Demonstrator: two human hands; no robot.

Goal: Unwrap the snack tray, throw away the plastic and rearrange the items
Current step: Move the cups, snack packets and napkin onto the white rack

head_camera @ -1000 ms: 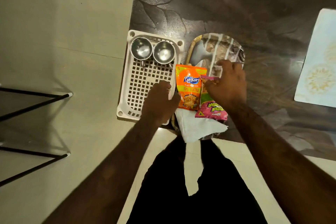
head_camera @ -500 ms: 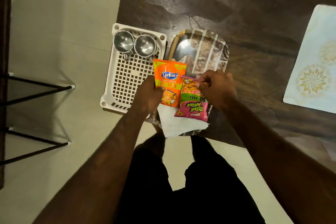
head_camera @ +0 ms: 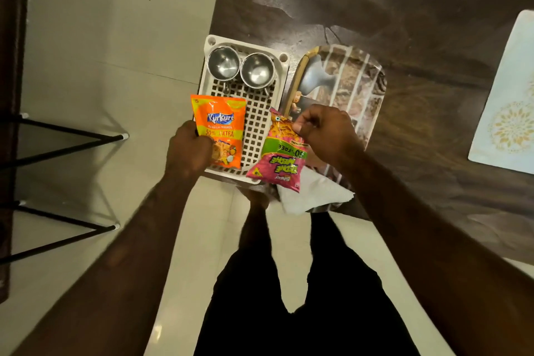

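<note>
My left hand (head_camera: 189, 150) grips an orange Kurkure snack packet (head_camera: 221, 130) at its lower left, over the left side of the white slotted tray (head_camera: 258, 121). My right hand (head_camera: 326, 131) pinches the top of a pink and green snack packet (head_camera: 281, 156), held upside down over the tray's right edge. Two steel cups (head_camera: 241, 68) stand side by side at the tray's far end. To the right lies a patterned serving tray (head_camera: 355, 81) with a white napkin (head_camera: 315, 195) on its near end.
Both trays sit at the left front corner of a dark marbled table (head_camera: 375, 3). A pale placemat (head_camera: 508, 104) lies at the right. Black metal legs (head_camera: 66, 147) stand on the light floor at the left. My legs are below the table edge.
Both hands have lifted the two packets off the patterned tray and carried them left, over the white slotted tray. The napkin stays on the patterned tray.
</note>
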